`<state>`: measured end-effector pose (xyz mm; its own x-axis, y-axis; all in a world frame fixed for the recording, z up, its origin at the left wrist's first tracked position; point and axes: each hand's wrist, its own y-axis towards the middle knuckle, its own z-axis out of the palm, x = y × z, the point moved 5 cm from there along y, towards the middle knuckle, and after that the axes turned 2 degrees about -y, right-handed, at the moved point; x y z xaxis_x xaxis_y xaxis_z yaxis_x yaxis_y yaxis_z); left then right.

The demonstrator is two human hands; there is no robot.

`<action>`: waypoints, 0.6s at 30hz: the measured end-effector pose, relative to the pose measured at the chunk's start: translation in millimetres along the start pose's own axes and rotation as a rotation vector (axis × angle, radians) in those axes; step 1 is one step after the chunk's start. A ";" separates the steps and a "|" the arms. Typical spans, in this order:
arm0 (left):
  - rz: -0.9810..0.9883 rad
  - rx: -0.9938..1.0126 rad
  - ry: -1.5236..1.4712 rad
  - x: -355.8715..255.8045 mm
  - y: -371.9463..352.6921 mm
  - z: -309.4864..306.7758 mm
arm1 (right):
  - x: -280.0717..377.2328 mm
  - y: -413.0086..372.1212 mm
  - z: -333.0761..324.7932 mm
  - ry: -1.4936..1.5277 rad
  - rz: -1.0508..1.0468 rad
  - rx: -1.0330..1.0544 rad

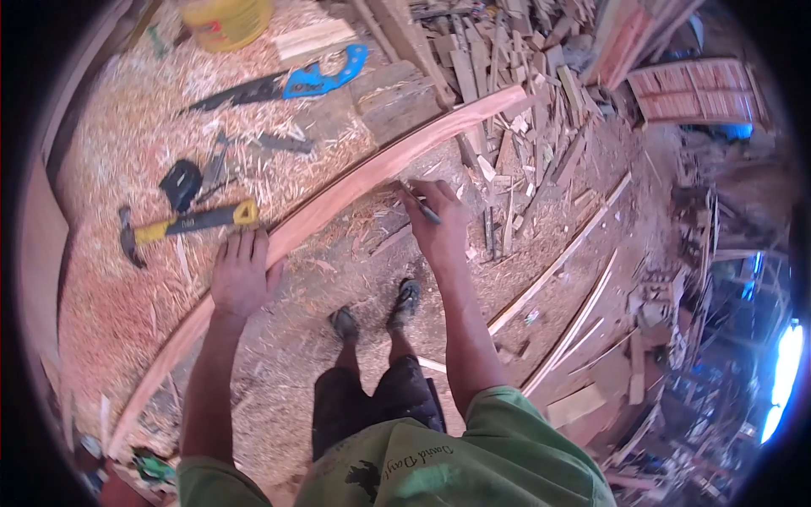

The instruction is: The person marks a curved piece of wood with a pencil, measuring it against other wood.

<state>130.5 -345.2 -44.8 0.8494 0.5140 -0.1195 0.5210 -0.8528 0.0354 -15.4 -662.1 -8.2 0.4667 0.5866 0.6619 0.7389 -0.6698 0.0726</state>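
A long, curved reddish wooden plank [338, 196] runs from the lower left to the upper right. My left hand [242, 275] is on its left half, with fingers laid across the wood past the far edge and the thumb on the near side. Close to the plank's near edge, my right hand [439, 221] pinches a slim dark pencil [429, 213], its point towards the wood. Just beyond my left hand lies a yellow and black claw hammer [190, 223]. A black tape measure [181, 184] sits behind the hammer.
Wood shavings cover the work surface. Farther back lie a blue-handled saw [287, 86], a yellow bucket [226, 21] and a pale wood block [314, 40]. Offcuts [507, 93] are heaped at upper right. Long thin strips [562, 253] lie on the floor to the right.
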 end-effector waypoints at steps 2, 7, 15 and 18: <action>0.005 0.000 0.011 -1.3 0.8 -0.4 | -11.0 2.4 5.9 -0.062 -0.015 -0.013; 0.028 0.012 0.028 -0.2 1.2 2.2 | -32.7 8.6 -3.5 0.115 0.038 -0.142; 0.024 0.043 0.032 -2.5 3.3 0.4 | -60.1 44.3 -4.7 0.133 0.231 -0.526; 0.027 0.048 0.030 -2.5 3.5 -0.2 | -68.3 49.9 1.1 0.164 0.279 -0.488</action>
<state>130.2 -349.4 -44.2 0.8654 0.4930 -0.0892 0.4942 -0.8693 -0.0094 -9.9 -735.1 -50.6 0.5015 0.3061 0.8092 0.2720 -0.9437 0.1884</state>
